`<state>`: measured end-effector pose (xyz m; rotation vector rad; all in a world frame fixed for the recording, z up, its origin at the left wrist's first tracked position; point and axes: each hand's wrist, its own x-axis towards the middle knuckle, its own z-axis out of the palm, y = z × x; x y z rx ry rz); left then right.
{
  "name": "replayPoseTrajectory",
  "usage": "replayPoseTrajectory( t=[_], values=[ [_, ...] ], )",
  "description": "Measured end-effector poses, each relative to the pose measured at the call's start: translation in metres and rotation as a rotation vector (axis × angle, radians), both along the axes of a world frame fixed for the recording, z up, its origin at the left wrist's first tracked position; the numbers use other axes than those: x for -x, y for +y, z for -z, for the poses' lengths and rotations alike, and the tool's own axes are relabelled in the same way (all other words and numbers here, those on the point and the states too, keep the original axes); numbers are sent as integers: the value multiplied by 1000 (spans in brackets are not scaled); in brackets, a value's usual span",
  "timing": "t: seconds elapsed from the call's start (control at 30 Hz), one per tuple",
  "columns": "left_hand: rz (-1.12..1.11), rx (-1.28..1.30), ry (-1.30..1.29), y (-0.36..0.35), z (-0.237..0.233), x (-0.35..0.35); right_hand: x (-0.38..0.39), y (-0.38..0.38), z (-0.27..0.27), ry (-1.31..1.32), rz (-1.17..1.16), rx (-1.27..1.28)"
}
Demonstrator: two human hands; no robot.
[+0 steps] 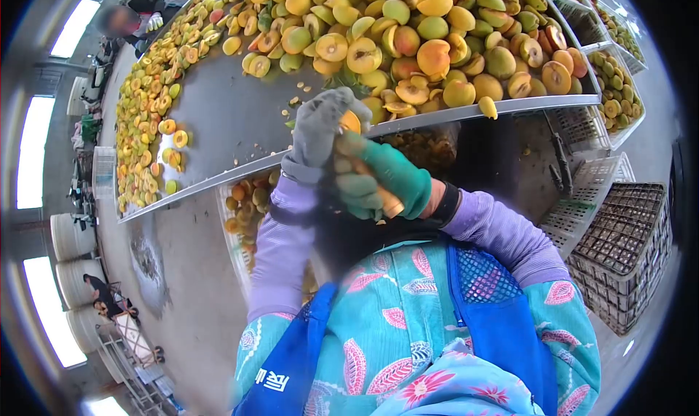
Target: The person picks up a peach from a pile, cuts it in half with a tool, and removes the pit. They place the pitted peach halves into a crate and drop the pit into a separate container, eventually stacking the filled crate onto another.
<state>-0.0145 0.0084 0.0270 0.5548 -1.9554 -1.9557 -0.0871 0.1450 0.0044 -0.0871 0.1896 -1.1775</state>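
Note:
My left hand, in a grey glove, is closed around an orange apricot at the front edge of the metal table. My right hand, in a green glove, grips a knife with a pale wooden handle; its blade end points up into the fruit and is hidden. Both hands touch each other just below the table rim. A big heap of whole and halved apricots lies on the table right behind them.
Crates of apricots stand at the right, with empty plastic crates below them. A crate of fruit sits under the table. Another gloved person works at the far end. White barrels and people are at the left.

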Motion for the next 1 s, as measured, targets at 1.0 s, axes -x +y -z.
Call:
replayPoseTrajectory(
  t=[1.0],
  values=[
    [-924,-278,140,-10,29,-136,32,34,31,115,-128,-309]
  ],
)
